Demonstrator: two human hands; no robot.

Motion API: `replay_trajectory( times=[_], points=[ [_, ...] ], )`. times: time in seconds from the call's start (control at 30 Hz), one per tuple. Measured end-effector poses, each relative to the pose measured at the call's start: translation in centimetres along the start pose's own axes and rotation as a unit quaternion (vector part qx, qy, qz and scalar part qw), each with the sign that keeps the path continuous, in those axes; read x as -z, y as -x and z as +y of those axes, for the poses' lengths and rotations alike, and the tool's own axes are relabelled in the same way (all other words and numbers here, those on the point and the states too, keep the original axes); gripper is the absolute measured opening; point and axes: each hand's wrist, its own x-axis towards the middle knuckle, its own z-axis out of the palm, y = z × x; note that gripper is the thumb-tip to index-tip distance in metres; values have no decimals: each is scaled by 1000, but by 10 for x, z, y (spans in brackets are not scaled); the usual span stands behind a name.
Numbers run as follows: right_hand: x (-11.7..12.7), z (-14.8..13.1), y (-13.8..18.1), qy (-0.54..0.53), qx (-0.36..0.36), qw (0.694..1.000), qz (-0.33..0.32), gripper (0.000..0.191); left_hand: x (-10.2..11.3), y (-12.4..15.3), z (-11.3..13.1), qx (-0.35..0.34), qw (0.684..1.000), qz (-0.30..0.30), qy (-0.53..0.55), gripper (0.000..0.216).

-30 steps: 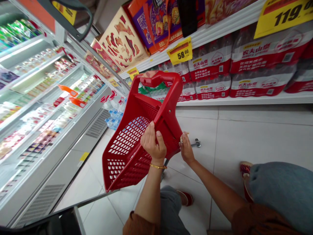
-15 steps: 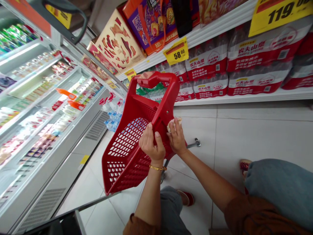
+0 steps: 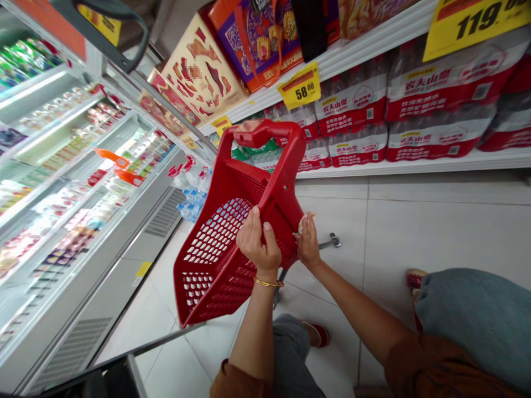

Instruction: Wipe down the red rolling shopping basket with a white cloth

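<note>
A red plastic shopping cart [image 3: 265, 243] with a honeycomb-holed basket tilts across the middle of the view. My left hand [image 3: 259, 240], with a gold bracelet at the wrist, is closed on the near rim of the basket. To its right, my right hand [image 3: 307, 244] presses a small pale cloth [image 3: 302, 224] against the outer side of the cart, below the handle. The fingers lie together over the cloth and hide most of it.
Shelves with gift boxes [image 3: 205, 72] and red-and-white water packs [image 3: 352, 105] run behind the cart. A refrigerated display [image 3: 70, 204] stands at left. A grey handle [image 3: 124, 33] hangs at upper left. A caster wheel [image 3: 335, 240] and my legs [image 3: 464, 304] are on the tiled floor.
My right hand has slid with the cloth a little right and down along the cart's side, and it is now seen more edge-on. My left hand stays on the rim.
</note>
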Motion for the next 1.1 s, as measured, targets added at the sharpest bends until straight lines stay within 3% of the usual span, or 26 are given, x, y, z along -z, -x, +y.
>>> replay_trajectory(
  times=[0.23, 0.53, 1.1],
  points=[
    [-3, 7, 8, -20, -13, 1000, 6, 62, 0, 0, 1, -6, 1000, 6, 1, 37],
    [1, 16, 19, -40, -140, 989, -13, 55, 0, -1, -2, -22, 1000, 5, -6, 40],
    [16, 10, 26, -16, -133, 989, 55, 53, 2, 5, 5, -30, 998, -10, 51, 42]
  ],
)
